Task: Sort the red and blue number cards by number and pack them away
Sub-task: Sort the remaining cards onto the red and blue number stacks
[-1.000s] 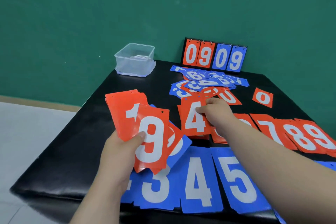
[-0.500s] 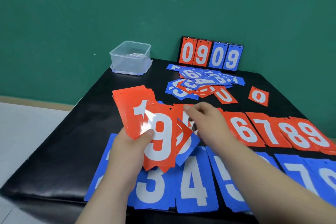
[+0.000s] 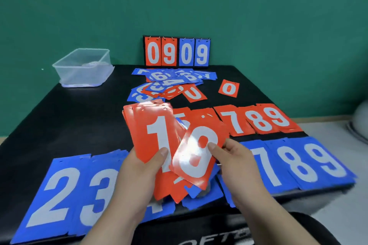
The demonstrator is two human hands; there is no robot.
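Note:
My left hand (image 3: pixel 139 167) grips a fanned stack of red cards (image 3: pixel 151 125) with a 1 on top. My right hand (image 3: pixel 233 163) pinches a glossy red card (image 3: pixel 197 151) showing a 6 or 8, laid against that stack. Red cards 7, 8, 9 (image 3: pixel 258 119) lie in a row on the black table (image 3: pixel 69 115). Blue cards 2 and 3 (image 3: pixel 65 191) lie at the front left, blue 7, 8, 9 (image 3: pixel 298 163) at the front right. A mixed pile of red and blue cards (image 3: pixel 171 83) sits further back, with a lone red 0 (image 3: pixel 228 88) beside it.
A clear plastic box (image 3: pixel 83 67) stands at the table's back left corner. A scoreboard stand (image 3: pixel 176 51) reading 0909 leans against the green wall. A dark chair back (image 3: pixel 229 232) shows at the bottom edge.
My right hand has come back from the red row with a card and brought it to the stack in my left hand. The view has shifted right.

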